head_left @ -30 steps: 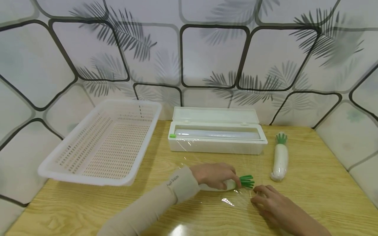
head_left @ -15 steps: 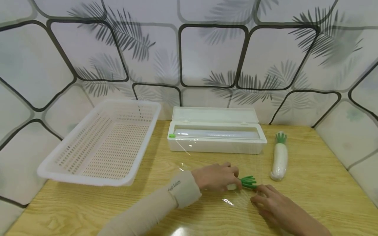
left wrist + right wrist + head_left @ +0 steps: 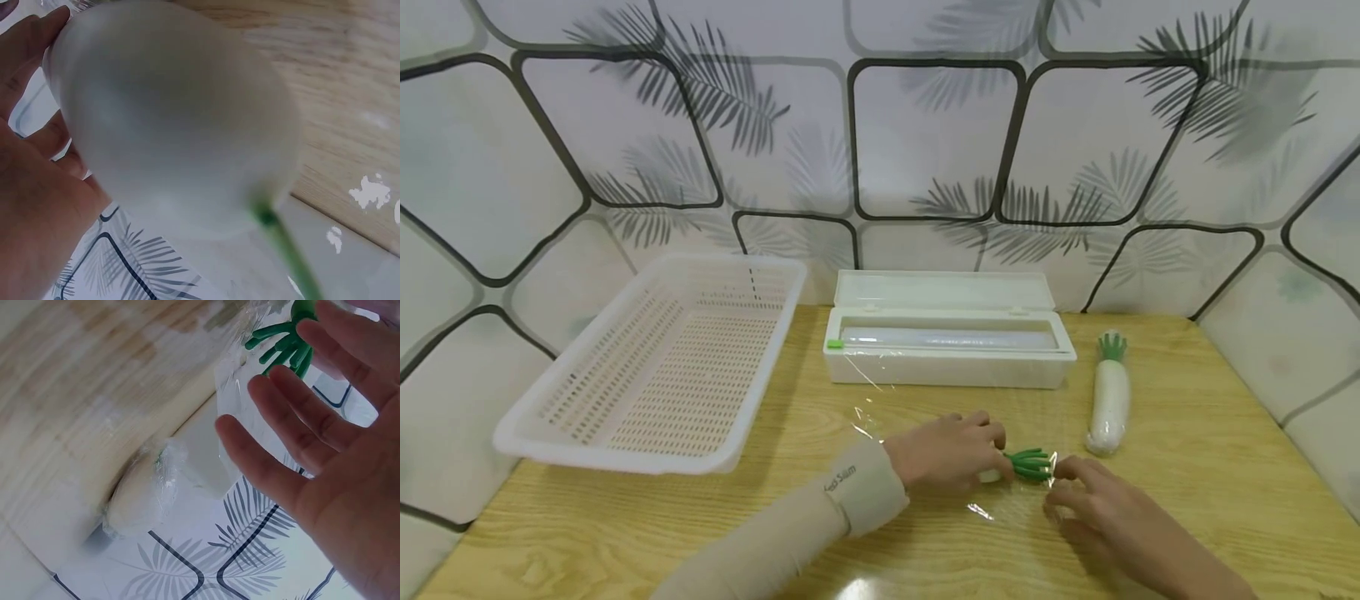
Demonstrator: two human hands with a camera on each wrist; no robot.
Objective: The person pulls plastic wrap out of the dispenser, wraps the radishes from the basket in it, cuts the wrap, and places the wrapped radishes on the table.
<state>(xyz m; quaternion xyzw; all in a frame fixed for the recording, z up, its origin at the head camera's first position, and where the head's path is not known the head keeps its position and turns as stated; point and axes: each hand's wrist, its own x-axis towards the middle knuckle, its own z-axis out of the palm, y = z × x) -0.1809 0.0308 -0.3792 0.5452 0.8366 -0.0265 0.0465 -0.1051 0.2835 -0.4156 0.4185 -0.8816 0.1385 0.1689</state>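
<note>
Under my left hand (image 3: pixel 949 454) lies a white toy radish (image 3: pixel 990 476) with green leaves (image 3: pixel 1028 463) pointing right; the fingers grip its body from above and hide most of it. In the left wrist view the white body (image 3: pixel 175 119) fills the middle, with a thin green stalk at its lower end. Clear plastic wrap (image 3: pixel 981 511) spreads beneath the radish. Just right of the leaves, my right hand (image 3: pixel 1108 517) pinches the wrap's edge, which glints at the fingertips. The right wrist view shows its other fingers (image 3: pixel 262 456) loosely extended.
Behind the hands stands a white wrap dispenser (image 3: pixel 947 371), lid raised, a film roll (image 3: pixel 947 337) inside and a green slider (image 3: pixel 835 343) at its left. A wrapped radish (image 3: pixel 1109 404) lies at right. At left is a white perforated basket (image 3: pixel 617 458). A patterned backdrop (image 3: pixel 936 142) borders the wooden table.
The left hand has shifted slightly and now covers more of the radish, whose leaves sit a little farther right. The right hand has moved slightly right, with the wrap's edge glinting at its fingertips.
</note>
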